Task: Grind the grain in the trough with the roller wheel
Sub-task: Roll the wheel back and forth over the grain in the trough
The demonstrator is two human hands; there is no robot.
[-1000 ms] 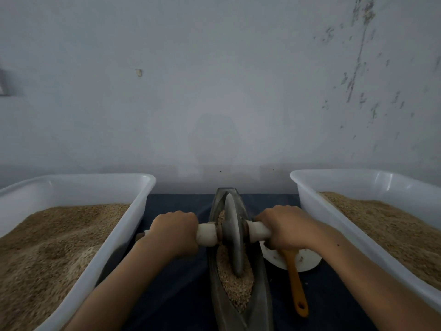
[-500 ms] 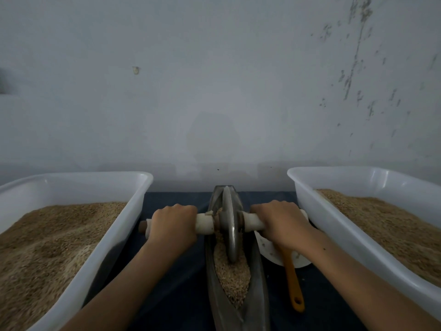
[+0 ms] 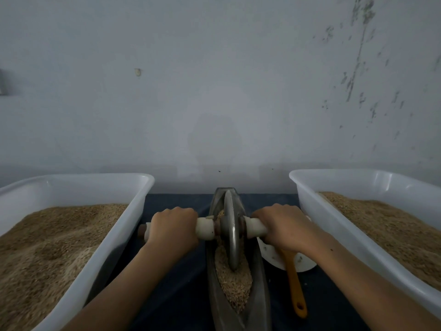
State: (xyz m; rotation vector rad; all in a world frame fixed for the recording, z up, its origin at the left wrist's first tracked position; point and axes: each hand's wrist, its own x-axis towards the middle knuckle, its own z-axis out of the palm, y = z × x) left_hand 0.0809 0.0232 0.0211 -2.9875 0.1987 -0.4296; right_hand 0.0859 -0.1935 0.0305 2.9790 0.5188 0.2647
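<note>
Roller wheel (image 3: 231, 235): metal disc standing upright on edge in the narrow boat-shaped trough (image 3: 259, 304), rim bedded in the grain (image 3: 235, 283) toward the far half, so that its weight likely bears on the kernels. White axle handle (image 3: 205, 228) runs crosswise through the hub; left hand (image 3: 173, 229) and right hand (image 3: 284, 226) each wrap it with curled fingers, one per side, presumably to keep the disc vertical and centred. Flanking on the dark surface (image 3: 176, 295): two white tubs (image 3: 78, 280) of grain, within reach; an orange-handled scoop (image 3: 296, 290) just right of the trough.
</note>
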